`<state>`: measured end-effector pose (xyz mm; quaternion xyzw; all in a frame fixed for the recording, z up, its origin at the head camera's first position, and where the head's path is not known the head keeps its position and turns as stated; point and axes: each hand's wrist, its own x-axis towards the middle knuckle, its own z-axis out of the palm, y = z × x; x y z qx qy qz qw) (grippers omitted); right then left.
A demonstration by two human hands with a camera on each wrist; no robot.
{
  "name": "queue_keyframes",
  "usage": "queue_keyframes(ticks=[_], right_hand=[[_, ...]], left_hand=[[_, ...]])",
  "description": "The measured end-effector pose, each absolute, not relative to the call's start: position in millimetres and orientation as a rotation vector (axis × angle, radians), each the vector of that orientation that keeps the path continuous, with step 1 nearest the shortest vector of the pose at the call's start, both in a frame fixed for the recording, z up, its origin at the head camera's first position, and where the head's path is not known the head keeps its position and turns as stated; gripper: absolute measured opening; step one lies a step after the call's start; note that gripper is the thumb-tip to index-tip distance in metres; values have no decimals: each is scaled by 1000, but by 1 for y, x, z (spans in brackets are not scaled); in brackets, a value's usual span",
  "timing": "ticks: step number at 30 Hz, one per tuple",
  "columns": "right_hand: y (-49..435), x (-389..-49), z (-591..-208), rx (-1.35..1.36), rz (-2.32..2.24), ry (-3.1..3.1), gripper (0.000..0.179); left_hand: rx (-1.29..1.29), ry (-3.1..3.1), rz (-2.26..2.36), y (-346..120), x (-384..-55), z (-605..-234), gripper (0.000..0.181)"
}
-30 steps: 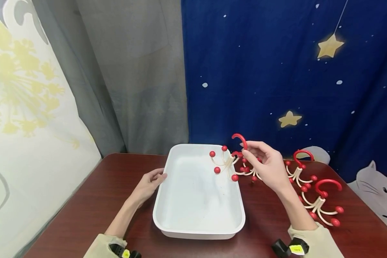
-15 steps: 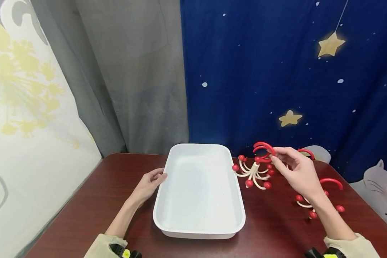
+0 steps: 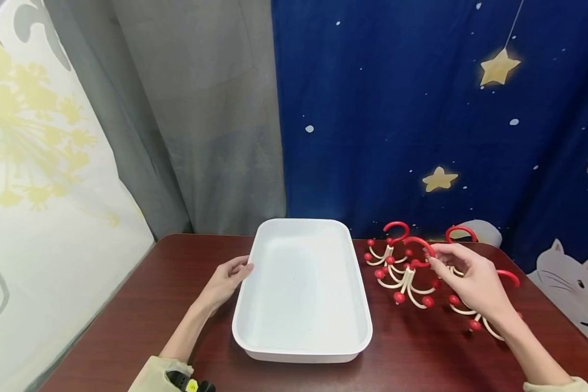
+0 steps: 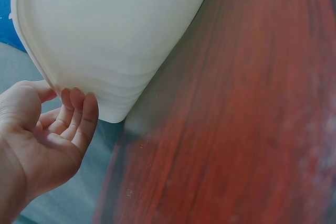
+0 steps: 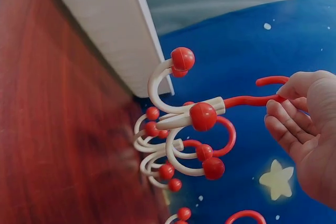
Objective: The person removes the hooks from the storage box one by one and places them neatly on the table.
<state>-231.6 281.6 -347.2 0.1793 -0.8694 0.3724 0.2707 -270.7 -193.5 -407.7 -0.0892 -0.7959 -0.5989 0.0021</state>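
Observation:
A white rectangular tray [image 3: 302, 357] lies on the table, and my left hand [image 3: 227, 280] grips its left rim. In the left wrist view the left thumb is at the rim while the fingers [image 4: 79, 108] press the tray's outer wall. To the right of the tray, my right hand [image 3: 475, 277] pinches the red hook of a hanger [image 3: 409, 277] with curved cream arms tipped by red balls. In the right wrist view this held hanger [image 5: 215, 106] hangs from thumb and fingertips. Whether its arms touch the table is hard to tell.
Another such hanger [image 3: 389, 251] stands just behind the held one. Two more, a far hanger [image 3: 461, 231] and a near-right hanger [image 3: 509, 276], are partly hidden by the right hand. A blue star-patterned curtain [image 3: 353, 109] hangs behind the dark red table [image 3: 186, 332].
My right hand has carried the hanger rightward from above the tray's right edge, then lower and nearer, in front of the back hanger. Left hand and tray have stayed put.

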Motion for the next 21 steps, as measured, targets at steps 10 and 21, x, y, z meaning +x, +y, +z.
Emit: queue_keyframes(ticks=[10, 21], right_hand=[[284, -229, -367, 464, 988, -2350, 23], [259, -207, -358, 518, 1038, -2380, 20]], left_hand=[[-298, -2469, -1866, -200, -286, -429, 49], [-333, -2471, -1868, -202, -288, -431, 49]])
